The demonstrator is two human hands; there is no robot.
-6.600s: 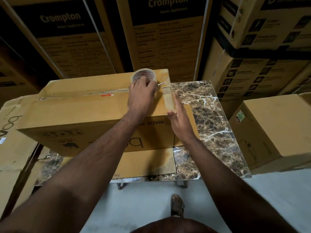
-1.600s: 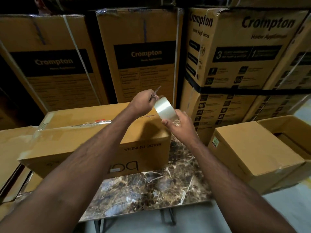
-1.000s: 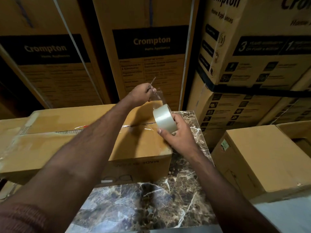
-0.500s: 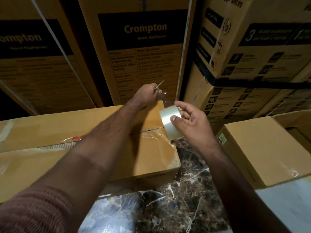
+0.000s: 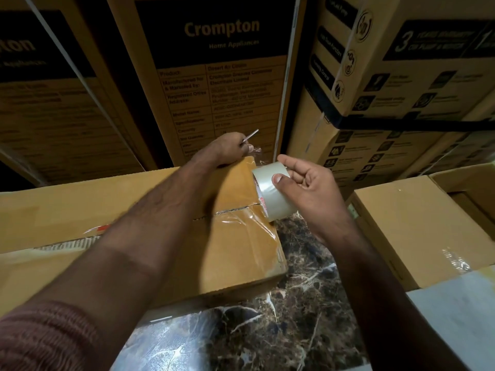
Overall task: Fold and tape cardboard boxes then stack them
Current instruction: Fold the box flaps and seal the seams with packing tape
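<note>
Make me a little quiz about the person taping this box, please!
1. True or false: the right hand holds the tape roll.
2. Which thing does the left hand grip?
A. a thin metal blade
B. a marker pen
C. a hammer
3. Fill in the word: the cardboard box being taped sits on a ______-patterned table.

Key: 1 true; 2 A; 3 marble.
</note>
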